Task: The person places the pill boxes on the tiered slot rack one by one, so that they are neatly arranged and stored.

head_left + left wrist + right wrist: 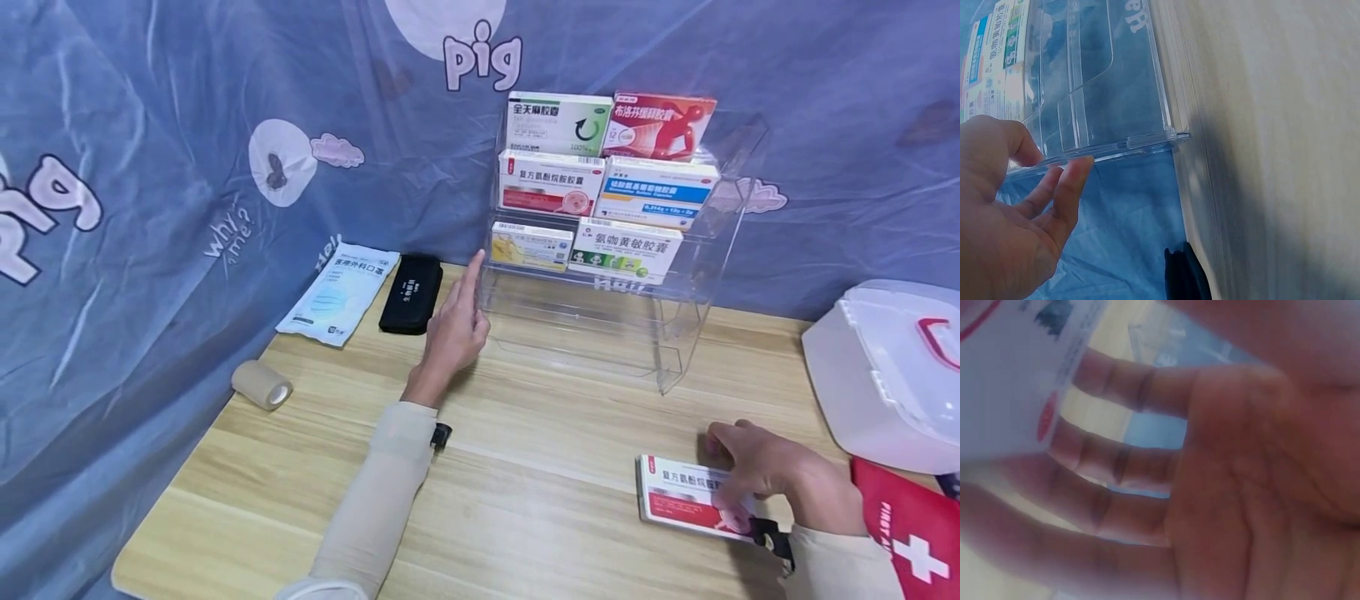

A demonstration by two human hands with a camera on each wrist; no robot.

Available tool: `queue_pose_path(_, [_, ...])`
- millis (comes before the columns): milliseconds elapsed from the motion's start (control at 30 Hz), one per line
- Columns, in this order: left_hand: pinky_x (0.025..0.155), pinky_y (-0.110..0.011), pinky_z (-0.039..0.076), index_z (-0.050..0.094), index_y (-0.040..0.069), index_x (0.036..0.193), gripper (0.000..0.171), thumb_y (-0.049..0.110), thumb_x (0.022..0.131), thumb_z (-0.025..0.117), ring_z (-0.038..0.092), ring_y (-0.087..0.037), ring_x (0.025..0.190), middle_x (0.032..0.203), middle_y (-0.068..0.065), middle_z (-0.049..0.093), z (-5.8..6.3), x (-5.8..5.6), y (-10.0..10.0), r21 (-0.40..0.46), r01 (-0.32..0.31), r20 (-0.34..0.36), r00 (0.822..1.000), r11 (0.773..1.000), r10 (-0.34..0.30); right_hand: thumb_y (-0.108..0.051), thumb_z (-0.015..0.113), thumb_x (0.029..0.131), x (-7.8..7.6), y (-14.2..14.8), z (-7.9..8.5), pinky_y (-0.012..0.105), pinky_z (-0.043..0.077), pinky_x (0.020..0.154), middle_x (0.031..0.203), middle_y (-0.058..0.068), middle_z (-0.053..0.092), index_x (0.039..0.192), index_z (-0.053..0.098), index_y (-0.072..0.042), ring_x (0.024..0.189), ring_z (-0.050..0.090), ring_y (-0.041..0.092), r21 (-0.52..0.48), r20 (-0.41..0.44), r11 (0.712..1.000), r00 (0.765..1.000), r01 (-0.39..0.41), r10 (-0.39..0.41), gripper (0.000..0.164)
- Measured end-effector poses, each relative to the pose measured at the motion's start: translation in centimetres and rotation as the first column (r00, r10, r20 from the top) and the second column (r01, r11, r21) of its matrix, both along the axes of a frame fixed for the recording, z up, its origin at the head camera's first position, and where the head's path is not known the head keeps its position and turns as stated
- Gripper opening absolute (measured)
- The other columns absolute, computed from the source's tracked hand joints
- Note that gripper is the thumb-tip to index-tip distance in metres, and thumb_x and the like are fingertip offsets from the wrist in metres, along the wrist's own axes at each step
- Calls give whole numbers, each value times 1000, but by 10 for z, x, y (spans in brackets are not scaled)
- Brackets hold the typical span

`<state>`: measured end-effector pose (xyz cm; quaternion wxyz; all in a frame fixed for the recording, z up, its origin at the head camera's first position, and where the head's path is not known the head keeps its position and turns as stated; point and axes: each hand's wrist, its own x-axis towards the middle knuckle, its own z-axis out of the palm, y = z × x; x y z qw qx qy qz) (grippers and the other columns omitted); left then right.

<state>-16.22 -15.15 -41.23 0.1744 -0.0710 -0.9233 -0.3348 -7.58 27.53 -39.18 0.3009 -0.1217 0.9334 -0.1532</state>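
My left hand (454,327) is at the left side of a clear acrylic display stand (577,317). In the left wrist view its thumb and fingers (1072,187) pinch the stand's side panel from both faces. At the front right, my right hand (787,475) grips a white and red medicine box (675,493) low over the table. The thumb lies across the box's printed front, and the fingers (1122,462) reach to its edge in the right wrist view. A matching white and red box (551,185) sits on the stand's middle tier, left side.
The stand's tiers hold several other medicine boxes, including a red one (660,125). At left are a mask packet (341,292), a black case (412,293) and a tan bandage roll (261,385). A white lidded bin (862,375) and red first-aid pouch (911,529) stand right.
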Motion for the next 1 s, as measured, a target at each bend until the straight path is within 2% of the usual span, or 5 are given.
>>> queue_pose_path(133, [65,-48,55,11,40,173,102,-1,95,61,61,-31,84,148,-11,60,0,0,0,-2,-2,-5,1000,1000,2,-23,92,77,-5,-1,-4,36,46,75,93,3,56,100,62,-9,88,51,20,-7,-44,997,996,-76,75,41])
queue_pose_path(367, [65,-47,55,9,42,173,102,-1,96,61,60,-31,84,148,-11,59,0,-1,0,2,4,15,1000,1000,-4,-35,88,85,-10,-8,-5,47,52,90,108,7,67,123,65,1,100,60,23,-12,4,996,997,-83,83,57])
queue_pose_path(467, [64,-46,54,9,42,173,103,-1,95,61,59,-30,83,145,-11,60,0,-1,0,4,1,16,1000,1000,-1,-37,85,89,-10,-10,-4,46,52,88,108,8,66,128,63,2,99,60,24,-24,-6,995,995,-99,99,59])
queue_pose_path(733, [62,-44,53,11,41,173,102,-2,95,61,58,-29,81,137,-11,62,0,-1,0,9,12,-9,1000,1000,-12,-31,96,71,-7,-13,-3,44,48,88,112,13,60,125,62,-7,100,56,27,-79,-39,992,995,-100,97,68])
queue_pose_path(1000, [67,-49,54,13,39,173,101,-2,94,61,59,-30,85,135,-12,63,0,0,-1,10,10,-20,1000,1000,-10,-27,95,70,-5,-21,-3,46,52,87,114,14,59,123,63,-6,101,59,26,-83,-89,989,989,-123,115,65])
